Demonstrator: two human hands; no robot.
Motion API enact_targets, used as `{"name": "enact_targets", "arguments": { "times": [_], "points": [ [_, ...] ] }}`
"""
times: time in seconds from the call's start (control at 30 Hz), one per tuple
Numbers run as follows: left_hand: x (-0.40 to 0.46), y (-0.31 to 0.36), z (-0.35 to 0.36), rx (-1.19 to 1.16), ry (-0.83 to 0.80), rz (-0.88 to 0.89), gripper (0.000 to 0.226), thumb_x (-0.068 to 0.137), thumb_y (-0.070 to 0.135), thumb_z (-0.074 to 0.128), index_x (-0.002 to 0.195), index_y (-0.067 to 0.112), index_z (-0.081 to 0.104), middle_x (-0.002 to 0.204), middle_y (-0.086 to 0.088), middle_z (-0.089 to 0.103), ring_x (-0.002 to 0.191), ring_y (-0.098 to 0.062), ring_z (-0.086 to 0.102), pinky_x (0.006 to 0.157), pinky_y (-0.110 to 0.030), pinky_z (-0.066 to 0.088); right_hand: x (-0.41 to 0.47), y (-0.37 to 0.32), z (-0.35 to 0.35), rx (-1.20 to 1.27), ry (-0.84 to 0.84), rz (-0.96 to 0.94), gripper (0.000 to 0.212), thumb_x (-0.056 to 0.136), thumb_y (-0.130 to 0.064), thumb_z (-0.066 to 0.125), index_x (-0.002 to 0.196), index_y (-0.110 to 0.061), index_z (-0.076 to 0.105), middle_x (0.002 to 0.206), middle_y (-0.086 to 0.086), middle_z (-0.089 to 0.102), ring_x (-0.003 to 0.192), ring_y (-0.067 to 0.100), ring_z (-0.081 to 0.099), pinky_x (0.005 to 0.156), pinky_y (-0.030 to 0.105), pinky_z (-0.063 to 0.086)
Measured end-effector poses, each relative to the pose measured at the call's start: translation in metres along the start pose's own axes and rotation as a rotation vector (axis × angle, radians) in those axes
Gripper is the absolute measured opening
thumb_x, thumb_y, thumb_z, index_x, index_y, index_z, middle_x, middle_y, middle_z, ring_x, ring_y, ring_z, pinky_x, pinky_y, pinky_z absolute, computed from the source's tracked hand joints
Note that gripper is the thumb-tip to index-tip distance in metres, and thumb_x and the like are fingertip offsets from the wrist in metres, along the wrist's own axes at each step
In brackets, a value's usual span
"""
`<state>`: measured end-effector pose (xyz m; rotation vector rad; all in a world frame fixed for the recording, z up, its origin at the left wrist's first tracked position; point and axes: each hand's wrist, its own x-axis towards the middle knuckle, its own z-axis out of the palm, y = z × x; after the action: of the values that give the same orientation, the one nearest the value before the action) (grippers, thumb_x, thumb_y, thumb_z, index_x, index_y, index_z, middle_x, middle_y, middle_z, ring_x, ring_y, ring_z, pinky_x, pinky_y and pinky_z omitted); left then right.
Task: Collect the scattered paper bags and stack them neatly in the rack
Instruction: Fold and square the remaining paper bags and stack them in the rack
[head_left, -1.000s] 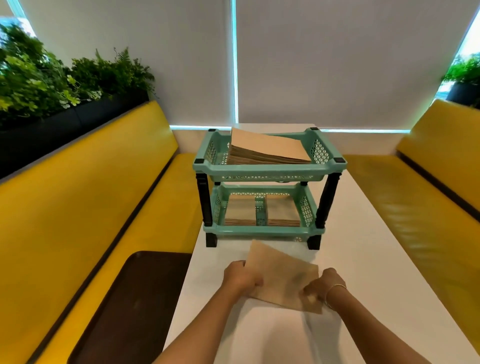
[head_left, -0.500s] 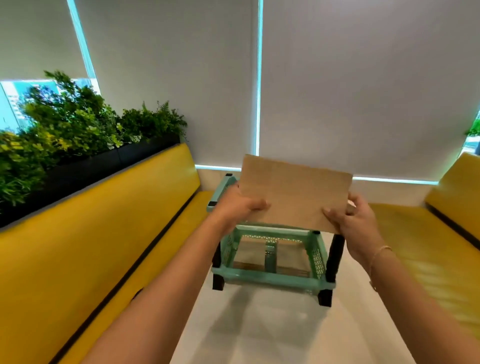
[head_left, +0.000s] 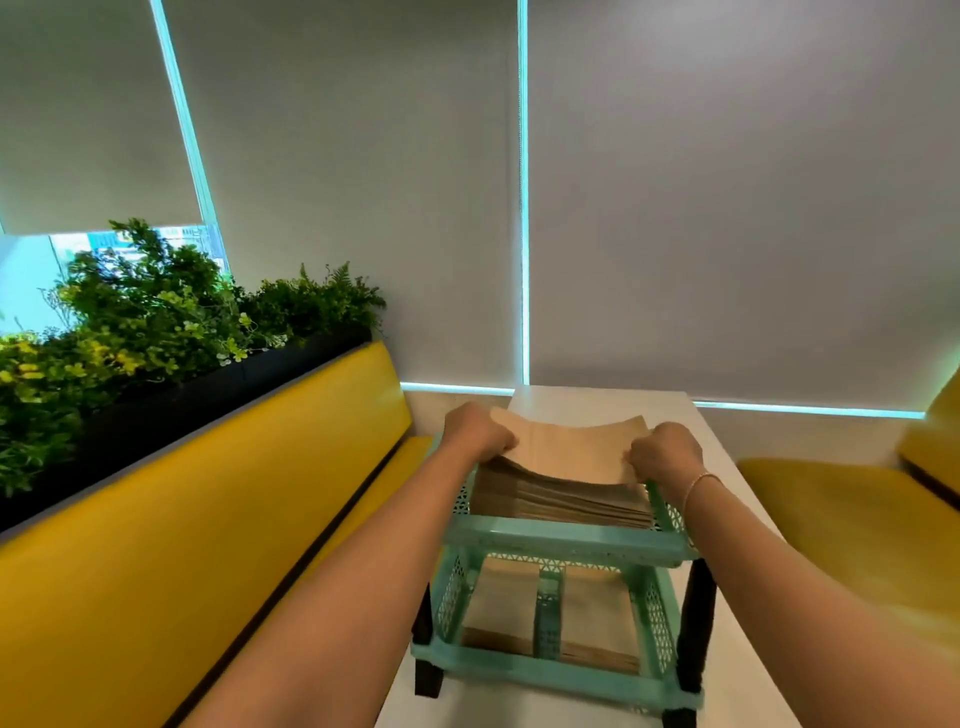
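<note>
While grey blinds fill the far wall, a yellow bench runs down the left side beneath a black planter of green plants, and a second yellow bench sits at right. Between them a white table carries a teal rack of 2 tiers on black legs. The upper tier holds a thick stack of brown paper bags; the lower tier holds 2 lower piles lying side by side, apart, with a teal divider between them. 1 bag lies flat over the upper stack, its middle sagging and both side edges raised; its near edge meets the stack. The left hand grips the bag's left edge with fingers curled over it. The right hand grips the right edge likewise, fingers curled, knuckles toward the camera. A thin bracelet circles the right wrist.
</note>
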<state>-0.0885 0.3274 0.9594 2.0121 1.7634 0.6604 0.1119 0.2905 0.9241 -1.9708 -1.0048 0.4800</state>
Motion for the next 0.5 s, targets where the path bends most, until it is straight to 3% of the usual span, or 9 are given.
{"name": "enact_targets", "arguments": {
  "times": [0.17,0.33,0.43,0.5],
  "points": [
    [0.009,-0.007,0.013,0.054,-0.024,-0.022,0.036,0.084,0.026,0.067,0.109,0.001,0.063,0.118,-0.014,0.063,0.109,-0.027,0.058,0.084,-0.029,0.046,0.002,0.002,0.014,-0.208,-0.011,0.034,0.029,0.092,-0.013,0.050,0.118,0.000,0.051,0.117,0.017,0.058,0.104,0.029,0.056,0.084,0.032,0.045],
    [0.014,-0.011,0.017,0.132,-0.079,-0.094,0.041,0.085,0.028,0.058,0.117,0.003,0.056,0.122,-0.013,0.058,0.109,-0.028,0.056,0.082,-0.030,0.047,-0.003,0.004,0.023,-0.501,-0.101,-0.025,0.017,0.096,-0.020,0.042,0.098,-0.009,0.056,0.113,0.011,0.062,0.087,0.020,0.052,0.078,0.025,0.041],
    [0.017,-0.012,0.018,-0.055,-0.268,-0.155,0.038,0.089,0.024,0.047,0.120,0.003,0.051,0.119,-0.015,0.056,0.107,-0.028,0.056,0.086,-0.033,0.048,-0.007,0.002,0.029,-0.592,-0.178,-0.045,0.025,0.094,-0.014,0.041,0.109,-0.006,0.059,0.121,0.014,0.058,0.111,0.029,0.055,0.094,0.033,0.044],
    [0.017,-0.013,0.018,-0.248,-0.399,-0.240,0.023,0.089,0.023,0.043,0.102,0.006,0.051,0.098,-0.013,0.055,0.087,-0.025,0.056,0.075,-0.032,0.047,-0.005,0.002,0.031,-0.632,-0.234,-0.063,0.033,0.096,-0.012,0.039,0.120,0.002,0.056,0.126,0.017,0.055,0.117,0.031,0.053,0.099,0.035,0.043]
  ]
}}
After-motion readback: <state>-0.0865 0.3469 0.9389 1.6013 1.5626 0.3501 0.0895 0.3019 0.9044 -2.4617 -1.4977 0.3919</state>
